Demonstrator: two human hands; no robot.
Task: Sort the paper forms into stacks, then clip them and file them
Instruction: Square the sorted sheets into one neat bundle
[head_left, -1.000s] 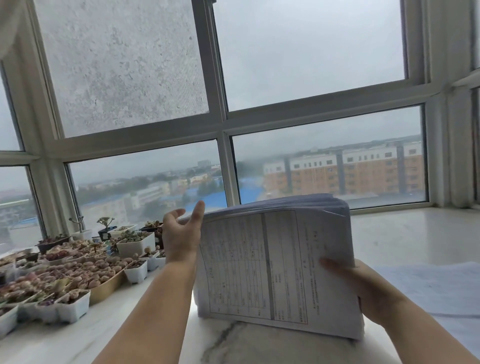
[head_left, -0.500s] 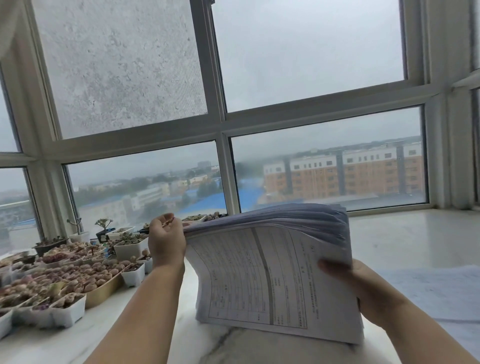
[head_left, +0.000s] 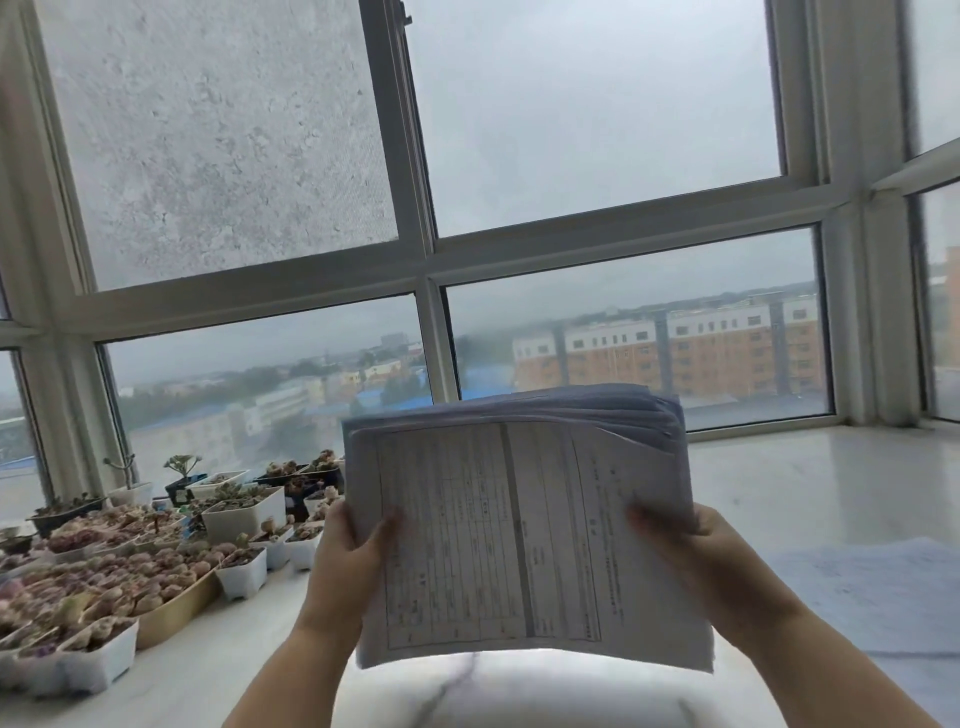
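Note:
A thick stack of printed paper forms (head_left: 519, 525) is held up off the white marble sill, its printed tables facing me and its far edges fanned unevenly. My left hand (head_left: 348, 551) grips the stack's left edge, thumb on the front sheet. My right hand (head_left: 691, 551) grips the right edge the same way. More forms (head_left: 878, 592) lie flat on the sill at the right, partly behind my right forearm.
Many small white pots and a gold tray of succulents (head_left: 130, 551) crowd the sill's left side. Large window panes (head_left: 597, 156) stand close behind the stack. The marble sill (head_left: 810, 483) stretches to the right corner.
My left hand dropped from the stack's top left corner to grip its left edge. The stack rose and now stands more upright, held by both hands.

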